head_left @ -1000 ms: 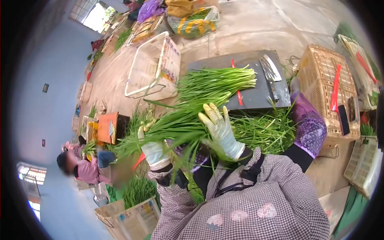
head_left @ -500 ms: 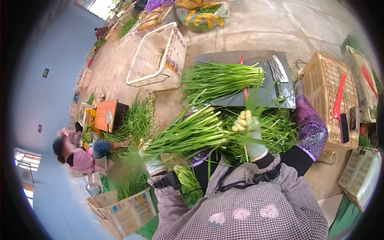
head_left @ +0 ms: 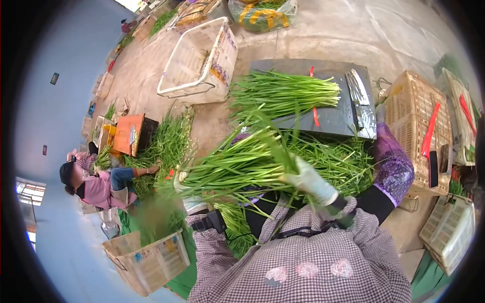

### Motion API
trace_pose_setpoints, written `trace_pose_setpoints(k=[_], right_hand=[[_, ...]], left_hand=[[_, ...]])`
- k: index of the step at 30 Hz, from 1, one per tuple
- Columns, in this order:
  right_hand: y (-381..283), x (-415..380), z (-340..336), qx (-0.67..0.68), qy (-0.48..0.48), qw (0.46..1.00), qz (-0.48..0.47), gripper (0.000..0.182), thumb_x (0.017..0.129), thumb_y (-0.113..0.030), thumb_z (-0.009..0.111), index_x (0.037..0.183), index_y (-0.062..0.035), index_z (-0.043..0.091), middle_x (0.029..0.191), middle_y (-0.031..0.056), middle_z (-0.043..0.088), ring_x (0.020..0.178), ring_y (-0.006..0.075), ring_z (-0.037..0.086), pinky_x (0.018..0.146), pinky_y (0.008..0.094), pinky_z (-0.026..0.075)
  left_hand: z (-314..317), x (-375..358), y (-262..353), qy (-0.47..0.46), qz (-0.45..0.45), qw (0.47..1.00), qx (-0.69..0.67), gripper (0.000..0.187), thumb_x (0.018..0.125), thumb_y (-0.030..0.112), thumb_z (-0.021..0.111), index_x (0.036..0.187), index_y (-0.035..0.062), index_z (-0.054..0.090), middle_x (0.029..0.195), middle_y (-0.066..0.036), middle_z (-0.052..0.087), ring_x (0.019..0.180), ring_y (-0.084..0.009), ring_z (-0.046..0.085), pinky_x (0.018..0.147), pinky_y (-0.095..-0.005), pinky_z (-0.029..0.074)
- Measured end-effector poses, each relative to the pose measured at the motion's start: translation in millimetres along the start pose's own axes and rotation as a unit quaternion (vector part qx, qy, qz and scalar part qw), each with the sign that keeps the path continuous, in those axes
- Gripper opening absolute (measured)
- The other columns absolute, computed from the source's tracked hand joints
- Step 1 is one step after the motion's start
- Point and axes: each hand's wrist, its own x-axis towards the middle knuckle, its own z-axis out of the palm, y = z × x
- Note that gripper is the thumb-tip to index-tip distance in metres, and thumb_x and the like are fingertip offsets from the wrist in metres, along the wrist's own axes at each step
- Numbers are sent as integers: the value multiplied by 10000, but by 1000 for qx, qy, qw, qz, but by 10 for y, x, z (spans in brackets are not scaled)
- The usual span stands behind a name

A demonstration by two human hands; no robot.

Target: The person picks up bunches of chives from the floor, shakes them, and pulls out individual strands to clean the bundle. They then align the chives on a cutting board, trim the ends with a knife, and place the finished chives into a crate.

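Observation:
My gloved left hand is wrapped round the leafy side of a loose bunch of green stalks above my lap. At the pale stalk ends is my gloved right hand, its fingers closed on some green leaves that are blurred by motion. Beyond my knees, a second bunch of green stalks lies across a red strip on a dark board. A knife rests at the board's right side. More loose greens lie below the board.
A white basket stands beyond the board at left. On an upturned crate at right lie red strips and a phone. Another person sits at left near greens and a crate.
My right hand has turned inward and moved down and left, its fingers now against the stalk ends. The view has shifted slightly.

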Motion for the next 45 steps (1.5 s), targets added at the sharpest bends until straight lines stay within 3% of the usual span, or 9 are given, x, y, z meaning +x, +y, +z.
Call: trace_pose_setpoints(k=[6, 8, 10, 12, 15, 20, 32, 38, 45], right_hand=[[-316, 69, -56, -125, 38, 990, -49, 235, 1002, -219, 677, 1142, -47, 754, 794, -1, 688, 695, 97, 609, 634, 285, 511], [-403, -59, -286, 34, 105, 968, 227, 220, 1011, -222, 656, 1109, -52, 755, 752, -17, 657, 628, 79, 561, 575, 268, 462], [-296, -218, -667, -29, 127, 965, 230, 231, 1017, -238, 643, 1075, -46, 757, 736, -30, 636, 606, 72, 519, 556, 276, 436], [254, -403, -955, -286, -12, 923, 257, 497, 989, -447, 654, 1253, -28, 689, 943, 152, 750, 844, 298, 724, 777, 381, 561], [-86, -392, -865, -503, -235, 797, 238, 685, 951, -529, 674, 1412, -32, 579, 1205, 249, 700, 1148, 403, 665, 985, 419, 526], [-229, 70, -286, -70, -131, 986, 79, 699, 959, -497, 680, 1452, -19, 547, 1364, 200, 649, 1312, 320, 579, 1086, 389, 458], [-13, -187, -564, 68, 20, 980, 184, 263, 1048, -224, 574, 1016, -5, 716, 1053, 77, 738, 988, 183, 671, 969, 322, 505], [-418, 86, -231, 89, -71, 988, 107, 491, 1025, -224, 638, 1457, -16, 529, 1354, 108, 652, 1248, 207, 611, 1073, 334, 476], [-206, 123, 37, 154, -34, 973, 166, 266, 1015, -152, 656, 1216, 22, 653, 1126, 46, 704, 987, 107, 649, 892, 261, 528]], left_hand=[[83, -159, 43, -198, -142, 968, -57, 392, 1095, 290, 495, 721, 185, 547, 647, 81, 496, 594, -87, 481, 659, -281, 453], [140, -262, -99, -140, -71, 986, -57, 406, 1093, 296, 504, 704, 182, 539, 648, 81, 508, 602, -87, 492, 655, -281, 454], [152, -236, -164, -81, -1, 995, -55, 421, 1090, 303, 513, 688, 180, 532, 648, 81, 520, 610, -87, 503, 651, -281, 455], [50, -149, -186, -64, 46, 996, -33, 391, 1086, 304, 520, 734, 148, 583, 634, 82, 523, 615, -78, 500, 649, -275, 461], [123, -102, -205, -64, 3, 990, -125, 248, 1068, 250, 544, 971, 85, 702, 620, 88, 484, 628, -68, 487, 716, -259, 499], [532, -266, -273, -173, -50, 953, -244, 241, 1045, 185, 556, 1144, 34, 715, 604, 70, 431, 633, -72, 487, 771, -249, 522], [296, -282, -122, -189, 28, 953, -233, 240, 1030, 114, 548, 1163, -21, 695, 589, 49, 423, 615, -86, 473, 755, -239, 496], [321, -177, -178, -279, -27, 924, -262, 264, 1050, 89, 493, 1187, -36, 681, 584, 26, 446, 602, -112, 486, 775, -260, 522], [356, -349, 12, -347, 18, 919, -189, 200, 1058, 100, 486, 1181, -7, 603, 564, 43, 415, 533, -84, 409, 691, -260, 449]])
